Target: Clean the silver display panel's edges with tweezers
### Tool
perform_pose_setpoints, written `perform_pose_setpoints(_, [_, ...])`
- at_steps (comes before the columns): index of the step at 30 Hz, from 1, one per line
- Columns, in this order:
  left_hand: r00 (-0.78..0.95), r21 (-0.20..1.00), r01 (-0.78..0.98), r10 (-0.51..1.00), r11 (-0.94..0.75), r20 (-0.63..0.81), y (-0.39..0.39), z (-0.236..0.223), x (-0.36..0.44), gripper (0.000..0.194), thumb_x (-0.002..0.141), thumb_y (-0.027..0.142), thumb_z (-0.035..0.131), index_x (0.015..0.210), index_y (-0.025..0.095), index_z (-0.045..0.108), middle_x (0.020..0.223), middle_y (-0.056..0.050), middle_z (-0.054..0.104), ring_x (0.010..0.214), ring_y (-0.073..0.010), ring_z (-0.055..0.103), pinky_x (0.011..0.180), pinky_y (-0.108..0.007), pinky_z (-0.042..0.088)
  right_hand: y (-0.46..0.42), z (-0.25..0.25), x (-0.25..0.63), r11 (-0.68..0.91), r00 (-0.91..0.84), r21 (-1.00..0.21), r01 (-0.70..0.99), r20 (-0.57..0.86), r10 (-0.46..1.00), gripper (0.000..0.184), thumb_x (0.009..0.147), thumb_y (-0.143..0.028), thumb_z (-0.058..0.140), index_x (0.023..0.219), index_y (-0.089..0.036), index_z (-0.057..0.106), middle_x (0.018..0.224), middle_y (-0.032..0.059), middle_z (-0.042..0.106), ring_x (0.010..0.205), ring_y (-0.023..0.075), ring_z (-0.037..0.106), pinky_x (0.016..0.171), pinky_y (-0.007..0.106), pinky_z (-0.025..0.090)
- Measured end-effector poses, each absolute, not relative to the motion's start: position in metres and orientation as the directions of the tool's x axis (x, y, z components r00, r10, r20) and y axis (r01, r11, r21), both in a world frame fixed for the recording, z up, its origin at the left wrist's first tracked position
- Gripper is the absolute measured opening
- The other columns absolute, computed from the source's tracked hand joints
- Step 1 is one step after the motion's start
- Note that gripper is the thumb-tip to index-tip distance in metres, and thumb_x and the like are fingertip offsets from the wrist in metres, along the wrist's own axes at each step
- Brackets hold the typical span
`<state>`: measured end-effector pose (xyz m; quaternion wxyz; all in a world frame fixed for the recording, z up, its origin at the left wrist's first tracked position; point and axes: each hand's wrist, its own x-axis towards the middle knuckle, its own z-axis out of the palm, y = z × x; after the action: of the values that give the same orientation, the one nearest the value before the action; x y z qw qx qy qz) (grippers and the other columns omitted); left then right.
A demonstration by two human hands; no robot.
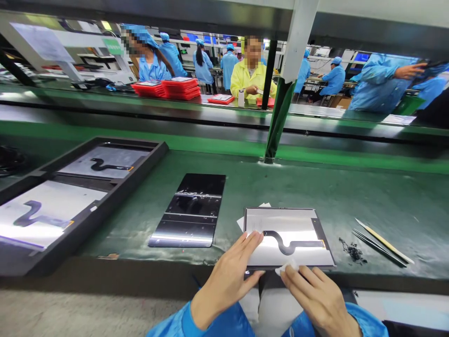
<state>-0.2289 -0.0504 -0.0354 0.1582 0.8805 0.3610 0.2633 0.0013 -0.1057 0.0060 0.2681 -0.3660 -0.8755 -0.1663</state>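
Left hand point(229, 276): open, fingers flat on near-left corner of display panel point(287, 236). Right hand point(315, 292): pinching white wipe point(287, 268) against panel's near edge.

Display panel point(287, 236) lies between glass sheet point(191, 210), left, and tweezers point(380, 243), right.

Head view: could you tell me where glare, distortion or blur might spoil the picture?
In the head view, glare washes out the silver panel under the left hand, and the panels in the black tray; light streaks cross the dark glass sheet; the shelf edges bow with lens distortion; faces behind are pixelated; the right hand and its white wipe look sharp.
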Motion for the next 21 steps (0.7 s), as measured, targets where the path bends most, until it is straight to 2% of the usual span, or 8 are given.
perform_pose_setpoints(4, [0.603,0.468,0.552,0.718,-0.69,0.348,-0.051,-0.035,-0.229,0.08,0.091,0.022,0.062,0.157,0.024,0.017,0.154,-0.01,0.043,0.142,-0.0302,0.038,0.113,-0.047,0.043,-0.104,0.011,-0.002,0.67,-0.569,0.1,0.735,0.628,0.531,0.043,0.102,-0.003,0.033,0.091,-0.01,0.074,0.087,0.0095,0.077,0.074,0.0182,0.063,0.063,0.032,0.042])
perform_pose_setpoints(12, [0.601,0.47,0.547,0.716,-0.693,0.356,-0.05,-0.036,-0.228,0.079,0.092,0.022,0.061,0.158,0.024,0.017,0.154,-0.01,0.042,0.143,-0.0299,0.038,0.113,-0.047,0.043,-0.107,-0.003,-0.007,0.663,-0.61,0.167,0.73,0.597,0.521,0.038,0.099,-0.002,0.038,0.092,-0.011,0.075,0.094,0.0111,0.075,0.08,0.0197,0.065,0.069,0.034,0.042])
perform_pose_setpoints(17, [0.601,0.471,0.546,0.715,-0.693,0.357,-0.05,-0.035,-0.228,0.079,0.092,0.022,0.061,0.157,0.024,0.017,0.154,-0.01,0.042,0.142,-0.0296,0.039,0.113,-0.048,0.043,-0.11,-0.001,-0.007,0.657,-0.61,0.17,0.735,0.589,0.53,0.043,0.1,-0.002,0.032,0.094,-0.009,0.075,0.094,0.0114,0.076,0.083,0.021,0.065,0.069,0.035,0.042])
perform_pose_setpoints(21, [0.6,0.474,0.543,0.715,-0.694,0.36,-0.05,-0.034,-0.228,0.08,0.093,0.024,0.061,0.158,0.024,0.015,0.154,-0.01,0.042,0.143,-0.0294,0.038,0.113,-0.047,0.044,-0.113,-0.001,-0.008,0.639,-0.638,0.224,0.736,0.545,0.544,0.038,0.098,-0.002,0.038,0.093,-0.011,0.075,0.097,0.0118,0.075,0.082,0.0209,0.065,0.068,0.035,0.04])
